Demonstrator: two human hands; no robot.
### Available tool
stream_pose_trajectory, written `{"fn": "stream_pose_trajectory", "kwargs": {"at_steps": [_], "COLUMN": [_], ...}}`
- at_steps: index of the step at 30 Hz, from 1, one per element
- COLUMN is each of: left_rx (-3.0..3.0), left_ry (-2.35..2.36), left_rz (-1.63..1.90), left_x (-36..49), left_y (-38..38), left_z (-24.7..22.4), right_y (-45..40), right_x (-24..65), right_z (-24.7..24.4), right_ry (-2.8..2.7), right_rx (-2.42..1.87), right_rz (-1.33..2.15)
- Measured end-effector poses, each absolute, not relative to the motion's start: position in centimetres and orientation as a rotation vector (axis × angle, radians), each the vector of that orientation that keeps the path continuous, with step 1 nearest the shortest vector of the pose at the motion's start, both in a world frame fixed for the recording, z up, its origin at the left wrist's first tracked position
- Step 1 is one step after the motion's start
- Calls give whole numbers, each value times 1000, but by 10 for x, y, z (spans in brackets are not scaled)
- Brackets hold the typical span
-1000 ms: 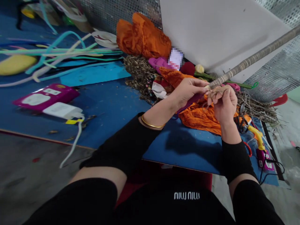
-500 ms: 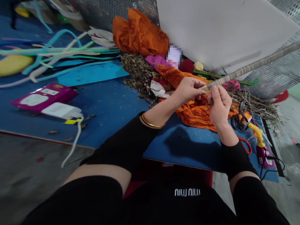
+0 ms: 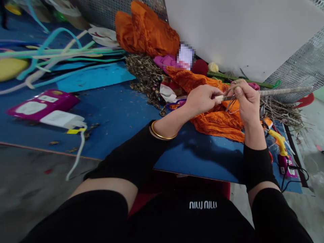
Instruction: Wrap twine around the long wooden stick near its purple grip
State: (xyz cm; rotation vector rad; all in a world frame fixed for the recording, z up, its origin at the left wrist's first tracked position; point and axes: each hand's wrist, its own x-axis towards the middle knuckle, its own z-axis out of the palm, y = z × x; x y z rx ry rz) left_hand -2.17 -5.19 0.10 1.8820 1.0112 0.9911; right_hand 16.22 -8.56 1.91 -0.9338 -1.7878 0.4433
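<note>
A long grey-brown stick [image 3: 287, 91], banded as if wrapped, lies nearly level, its pale end toward my left hand [image 3: 202, 99]. That hand is closed on this end between thumb and fingers. My right hand [image 3: 248, 101] is closed in a pinch on a thin grey strand [image 3: 231, 101] beside the stick's near end; loose loops of it hang below the fingers. The right hand hides part of the stick. Beneath both hands spreads a crumpled orange cloth [image 3: 217, 125] on the blue table [image 3: 121, 118].
A yellow glue gun [image 3: 278, 140] lies at the right, near dry twigs [image 3: 283, 113]. Dried plant bits [image 3: 144, 72] and bundled orange fabric [image 3: 149, 32] are behind. Purple packets [image 3: 43, 106] and long coloured tubes [image 3: 63, 54] occupy the left. A white board [image 3: 227, 33] leans at the back.
The stick has swung down at its far end, from slanting upward to nearly level. My right hand has moved right and slightly up, and loose strand loops now show below it.
</note>
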Motion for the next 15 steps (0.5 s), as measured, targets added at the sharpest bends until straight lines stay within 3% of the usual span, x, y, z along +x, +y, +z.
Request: {"fn": "stream_pose_trajectory", "kwargs": {"at_steps": [15], "left_rx": [2363], "left_ry": [1360], "left_rz": [871], "left_x": [-14], "left_y": [-66], "left_z": [2], "right_y": [-71], "right_x": [172], "right_z": [12], "right_ry": [-1857], "right_rx": [-995], "right_rz": [307]}}
